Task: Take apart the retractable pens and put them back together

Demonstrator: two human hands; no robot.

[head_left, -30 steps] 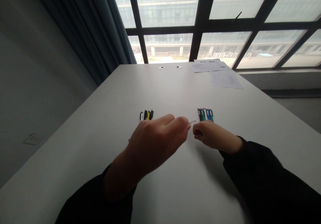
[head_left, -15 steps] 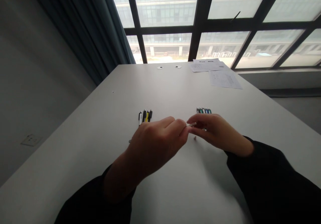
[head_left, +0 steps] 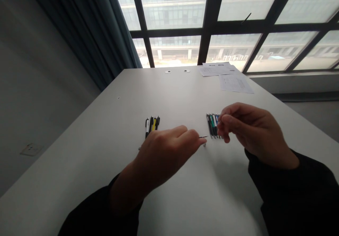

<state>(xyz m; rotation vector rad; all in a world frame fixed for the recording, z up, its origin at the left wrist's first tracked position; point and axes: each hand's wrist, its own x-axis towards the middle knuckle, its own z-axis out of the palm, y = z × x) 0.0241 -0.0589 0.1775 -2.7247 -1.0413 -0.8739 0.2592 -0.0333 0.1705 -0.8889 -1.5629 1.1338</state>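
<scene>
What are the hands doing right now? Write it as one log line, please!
left hand: pinches thin dark pen refill | right hand: fingertips over row of green, white and blue plastic pens

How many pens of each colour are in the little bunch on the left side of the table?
White pen: 1
Black pens: 2
Yellow pen: 1
Total: 4

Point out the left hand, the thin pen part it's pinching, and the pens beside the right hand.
Left hand (head_left: 164, 155): head view, back of the hand.
Thin pen part (head_left: 203, 137): head view, tip past the fingers.
Pens (head_left: 213, 126): head view, middle of the barrels.
</scene>
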